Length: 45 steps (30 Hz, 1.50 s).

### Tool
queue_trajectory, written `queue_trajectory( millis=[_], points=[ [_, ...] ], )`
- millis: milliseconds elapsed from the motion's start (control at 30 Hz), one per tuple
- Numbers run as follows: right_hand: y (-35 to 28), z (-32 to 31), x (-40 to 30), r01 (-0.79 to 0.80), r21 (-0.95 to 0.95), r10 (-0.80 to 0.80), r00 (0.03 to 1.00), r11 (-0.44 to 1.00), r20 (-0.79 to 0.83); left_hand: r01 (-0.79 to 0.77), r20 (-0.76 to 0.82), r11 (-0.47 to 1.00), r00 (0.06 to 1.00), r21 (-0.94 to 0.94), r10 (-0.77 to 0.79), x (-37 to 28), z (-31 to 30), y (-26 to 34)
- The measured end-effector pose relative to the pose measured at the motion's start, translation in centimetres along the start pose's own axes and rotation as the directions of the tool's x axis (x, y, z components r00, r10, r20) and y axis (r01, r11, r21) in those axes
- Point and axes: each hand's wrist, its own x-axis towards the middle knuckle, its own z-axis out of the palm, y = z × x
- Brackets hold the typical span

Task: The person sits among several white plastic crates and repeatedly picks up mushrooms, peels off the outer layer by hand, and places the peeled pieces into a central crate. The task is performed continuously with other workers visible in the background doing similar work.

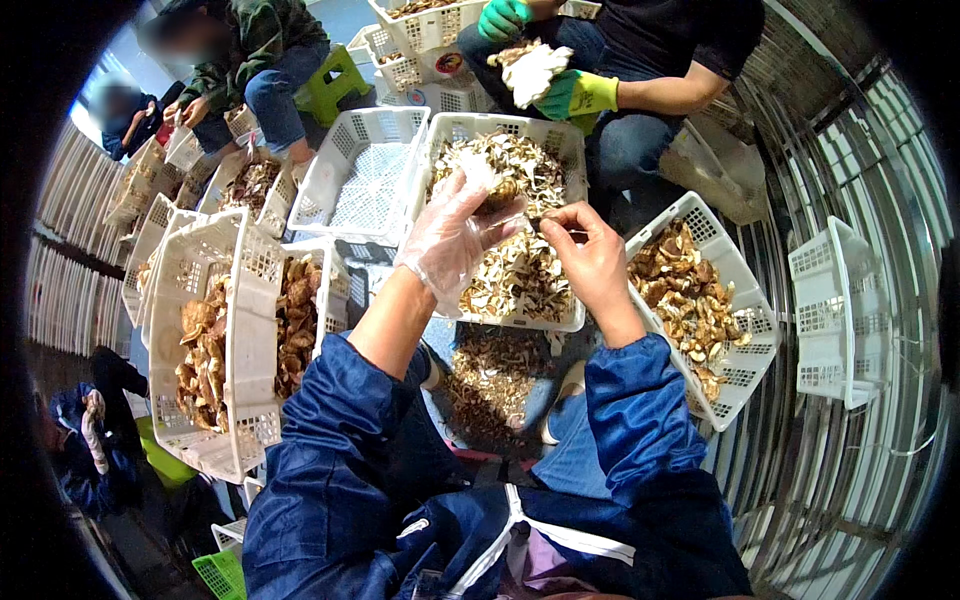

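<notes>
My left hand (457,232), in a clear plastic glove, holds a mushroom (504,193) with a brownish cap above a white perforated plastic crate (559,325). Mushroom trimmings (514,281) and pieces fill much of that crate. My bare right hand (589,247) is just right of the mushroom, its thumb and forefinger pinched together; a small dark thing shows at the fingertips, too small to name. Whole brown mushrooms (679,277) lie in a tilted white crate to the right of my right hand.
Brown mushrooms (204,352) lie in stacked crates at left. A white crate (360,169) stands beyond my left hand. Scraps (491,375) cover the floor between my feet. A co-worker's gloved hand (574,97) is across the middle crate. Another white crate (840,315) stands far right.
</notes>
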Motion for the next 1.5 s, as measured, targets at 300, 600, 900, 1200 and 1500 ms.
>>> queue_trajectory(
  millis=[300,600,900,1200,1500],
  points=[
    [1.6,1.4,0.6,-0.115,0.384,0.108,0.993,0.916,0.041,0.018,0.040,1.000,0.999,-0.017,-0.017,0.1,0.8,-0.8],
    [1.8,0.9,0.8,-0.068,0.435,0.065,0.998,0.898,0.023,0.076,0.086,0.973,0.992,0.220,-0.097,-0.8,1.1,-0.6],
    [1.4,0.3,0.8,-0.020,0.412,0.014,1.000,0.911,0.017,-0.119,0.173,0.845,0.984,0.522,0.032,-0.7,0.1,-0.6],
    [0.0,0.5,0.2,0.019,0.265,-0.015,1.000,0.964,-0.017,-0.373,0.271,0.283,0.900,0.883,0.342,-0.2,0.3,-1.4],
    [-0.8,-0.1,0.2,-0.096,0.178,0.099,0.995,0.979,-0.009,-0.378,0.264,0.294,0.894,0.878,0.362,-0.2,-0.1,-1.9]
  ],
)
